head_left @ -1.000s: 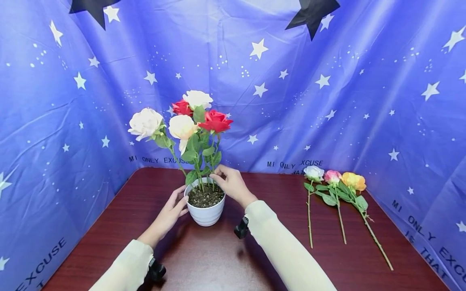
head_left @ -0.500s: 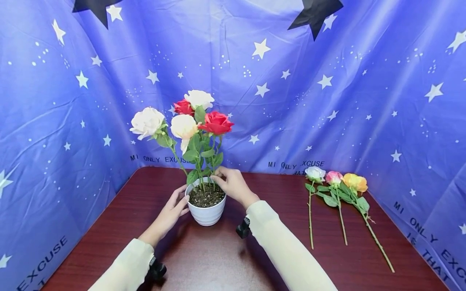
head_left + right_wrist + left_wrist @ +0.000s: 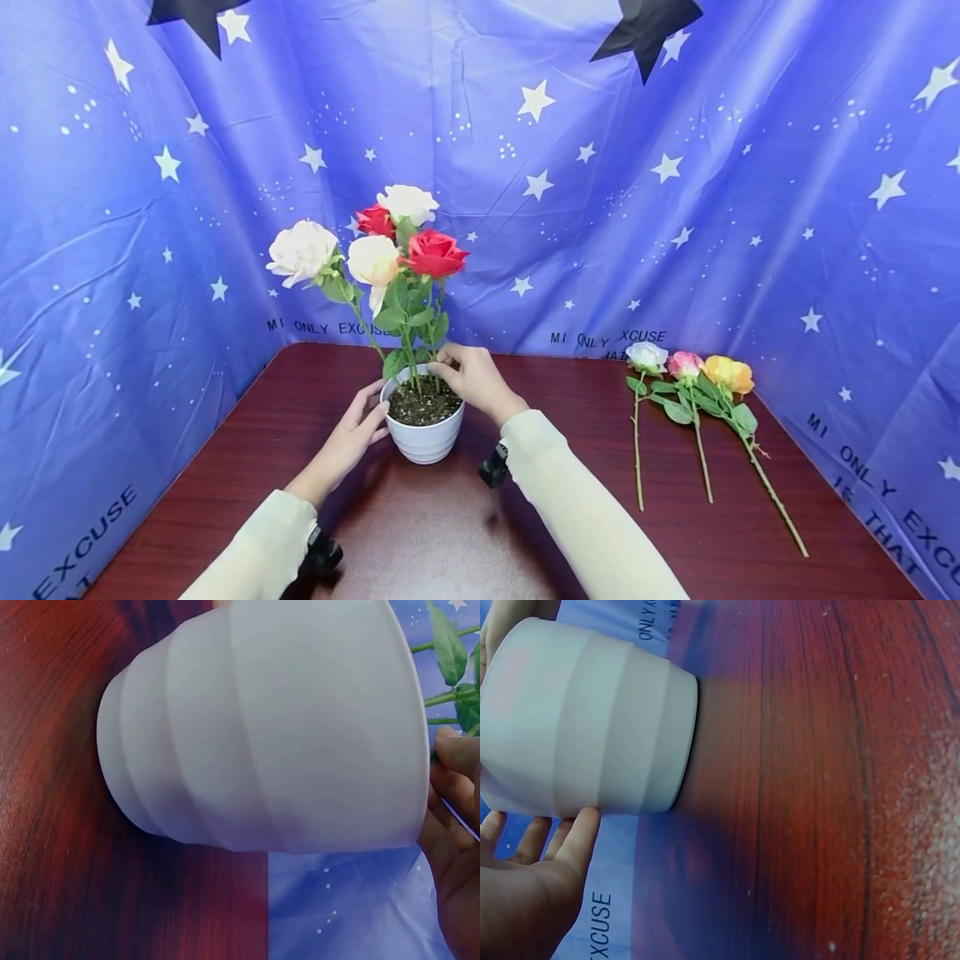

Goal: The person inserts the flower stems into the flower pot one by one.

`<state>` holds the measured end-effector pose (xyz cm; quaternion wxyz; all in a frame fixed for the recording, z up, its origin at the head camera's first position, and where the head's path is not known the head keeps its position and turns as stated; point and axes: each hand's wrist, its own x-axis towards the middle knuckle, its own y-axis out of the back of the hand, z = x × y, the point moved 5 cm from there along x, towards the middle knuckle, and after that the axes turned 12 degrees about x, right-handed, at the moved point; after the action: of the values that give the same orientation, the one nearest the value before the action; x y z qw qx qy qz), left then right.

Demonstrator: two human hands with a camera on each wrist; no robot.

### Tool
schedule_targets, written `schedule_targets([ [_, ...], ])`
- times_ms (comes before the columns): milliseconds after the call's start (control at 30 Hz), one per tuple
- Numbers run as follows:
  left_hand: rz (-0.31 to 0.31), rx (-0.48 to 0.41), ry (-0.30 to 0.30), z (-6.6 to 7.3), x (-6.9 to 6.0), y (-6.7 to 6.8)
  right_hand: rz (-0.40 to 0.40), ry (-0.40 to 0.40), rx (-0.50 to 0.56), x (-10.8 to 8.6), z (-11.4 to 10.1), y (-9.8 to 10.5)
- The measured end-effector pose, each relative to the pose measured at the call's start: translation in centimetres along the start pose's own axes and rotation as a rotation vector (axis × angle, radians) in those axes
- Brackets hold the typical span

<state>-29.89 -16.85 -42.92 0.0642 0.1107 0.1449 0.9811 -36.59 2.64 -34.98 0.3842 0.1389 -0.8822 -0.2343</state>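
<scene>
Soil fills a white ridged flowerpot (image 3: 425, 442), with several artificial roses standing in it: a red rose (image 3: 435, 253) at the right, another red rose (image 3: 375, 220) behind, a cream rose (image 3: 373, 261) in front, a white rose (image 3: 408, 204) at the top and a white rose (image 3: 302, 250) leaning left. My right hand (image 3: 477, 379) pinches the front red rose's stem low down, just above the pot's rim. Against the pot's left side rest the fingertips of my left hand (image 3: 352, 437), fairly straight. In the right wrist view the pinched stem is mostly hidden by fingers.
On the table (image 3: 420, 533) at the right lie three loose roses: a white rose (image 3: 647, 357), a pink rose (image 3: 686, 365) and an orange rose (image 3: 728, 374), stems toward me. A blue star-patterned cloth (image 3: 480, 150) encloses the back and sides.
The front red rose has shifted slightly left, its stem standing nearer the other stems, as my right hand moved a little left. My left hand has stayed against the pot.
</scene>
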Motion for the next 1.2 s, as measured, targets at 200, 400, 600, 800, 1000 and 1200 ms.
schedule_targets([
  [200, -0.001, -0.014, 0.008, 0.0, 0.1, 0.0, -0.010, -0.013, -0.061, -0.1, 0.1, 0.2],
  [400, 0.000, -0.009, 0.001, 0.0, 0.1, 0.1, -0.013, -0.057, -0.028, 0.0, 0.3, 0.2],
  [600, -0.001, -0.002, -0.005, -0.3, 0.2, 0.1, -0.013, -0.107, -0.012, 0.0, 0.7, 0.3],
  [800, 0.001, 0.001, -0.009, -0.3, 0.1, 0.0, -0.028, -0.128, 0.001, 0.0, 0.7, 0.4],
  [1000, -0.008, -0.009, -0.008, -0.2, 0.1, 0.0, -0.033, -0.146, 0.025, 0.1, 1.1, 0.3],
  [1200, -0.010, -0.009, -0.014, -0.1, 0.1, 0.0, -0.048, -0.160, 0.047, 0.0, 1.3, 0.3],
])
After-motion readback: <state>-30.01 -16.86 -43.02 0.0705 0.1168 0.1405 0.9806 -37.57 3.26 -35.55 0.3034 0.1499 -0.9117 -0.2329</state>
